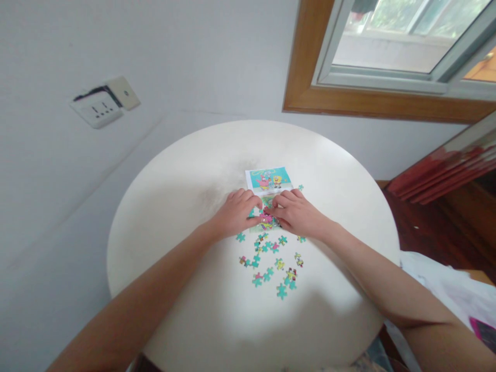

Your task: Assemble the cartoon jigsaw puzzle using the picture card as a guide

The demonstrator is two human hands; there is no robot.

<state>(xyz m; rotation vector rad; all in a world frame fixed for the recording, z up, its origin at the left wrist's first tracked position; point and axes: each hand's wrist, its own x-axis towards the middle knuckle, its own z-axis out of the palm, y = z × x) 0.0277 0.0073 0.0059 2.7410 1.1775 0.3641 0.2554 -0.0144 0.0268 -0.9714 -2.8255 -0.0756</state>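
A partly assembled jigsaw puzzle (266, 221), pink and teal, lies on the round white table (186, 320). At its left edge rests my left hand (238, 213), with thumb and forefinger apart and no piece visible between them. My right hand (296, 213) comes in from the right, its fingertips pinched together over the puzzle at a small puzzle piece that they mostly cover. Just behind both hands is a printed picture card (269, 181) with a pink and a yellow cartoon figure. My fingers hide part of the puzzle.
Several loose puzzle pieces (268, 274) are scattered on the near side of the puzzle. One teal piece (301, 187) lies right of the card. A white wall with a socket (98, 108) and a wood-framed window (387, 103) stand behind the table. White plastic (437, 289) is at right.
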